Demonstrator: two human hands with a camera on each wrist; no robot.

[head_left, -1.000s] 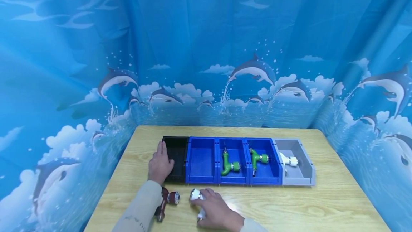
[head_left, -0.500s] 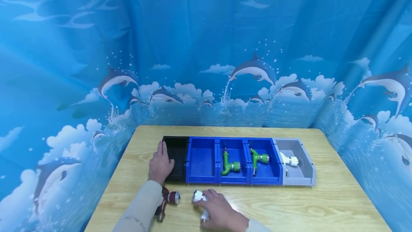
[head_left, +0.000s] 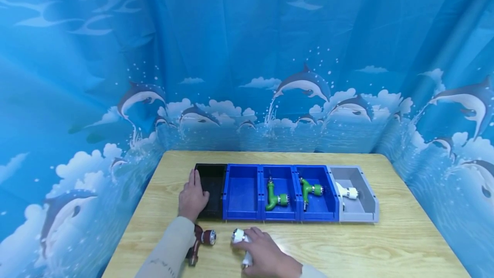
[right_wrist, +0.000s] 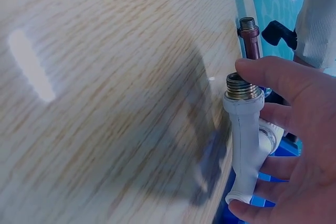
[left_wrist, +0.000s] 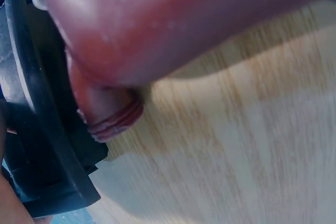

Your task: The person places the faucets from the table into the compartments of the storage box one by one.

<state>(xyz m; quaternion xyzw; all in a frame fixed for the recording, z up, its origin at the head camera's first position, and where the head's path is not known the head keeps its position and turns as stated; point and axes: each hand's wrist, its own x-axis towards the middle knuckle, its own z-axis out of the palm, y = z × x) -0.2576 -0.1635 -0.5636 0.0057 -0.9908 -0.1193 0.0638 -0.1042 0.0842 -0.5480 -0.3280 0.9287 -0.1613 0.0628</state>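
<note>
In the head view my left hand [head_left: 191, 196] rests on the left rim of the black bin [head_left: 214, 183], fingers straight and thumb over the inside. Below it, partly behind the sleeve, a dark red faucet [head_left: 197, 243] lies on the table; its body fills the top of the left wrist view. My right hand [head_left: 264, 252] holds a white faucet [right_wrist: 244, 140] near the table's front. The thumb is at the brass threaded end and the fingers are behind the body. Much of this faucet is hidden by the hand in the head view.
Right of the black bin stand three blue bins [head_left: 242, 192] and a grey bin [head_left: 371, 209], joined in a row. Two hold green faucets [head_left: 271, 194]; the grey one holds a white faucet. A dolphin-print curtain [head_left: 247, 76] surrounds the wooden table [head_left: 366, 248].
My right hand has slid slightly to the right with the white faucet. The left hand and the bins look unmoved.
</note>
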